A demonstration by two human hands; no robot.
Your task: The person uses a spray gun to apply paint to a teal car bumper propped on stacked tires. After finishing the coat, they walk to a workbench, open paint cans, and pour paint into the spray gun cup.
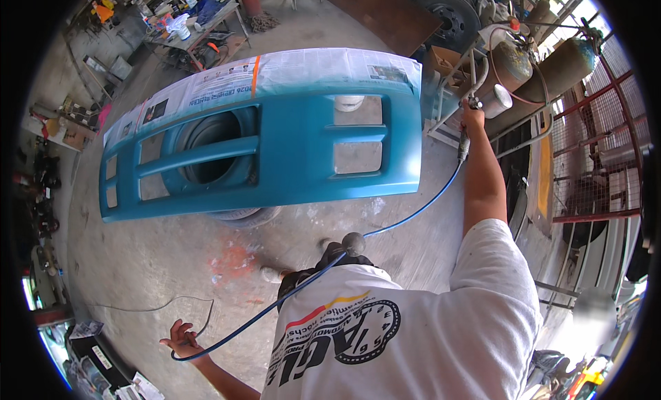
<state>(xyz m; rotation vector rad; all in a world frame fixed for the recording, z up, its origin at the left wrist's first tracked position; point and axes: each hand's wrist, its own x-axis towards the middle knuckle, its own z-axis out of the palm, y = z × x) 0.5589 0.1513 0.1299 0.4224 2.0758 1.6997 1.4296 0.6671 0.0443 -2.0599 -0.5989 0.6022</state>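
My right arm reaches forward to the right, and my right hand (472,117) is closed round the handle of a spray gun (471,100) with a pale round cup (496,101). A blue air hose (413,216) leads from its handle back past my waist to my left hand (183,341). That hand is low on the left, fingers half curled and a little apart, holding the hose loosely where it bends back. Ahead lies a teal vehicle bumper panel (292,152) with rectangular openings. Newspaper sheets (296,73), partly tinted teal, cover its far edge, with orange tape (255,77) across them.
A tyre-like round support (242,217) shows beneath the panel. To the right stand gas cylinders (509,66) on a metal cart (530,141), beside a red mesh frame (599,159). A cluttered table (220,14) is at the far left. The hose's thin run trails over the concrete floor (158,262).
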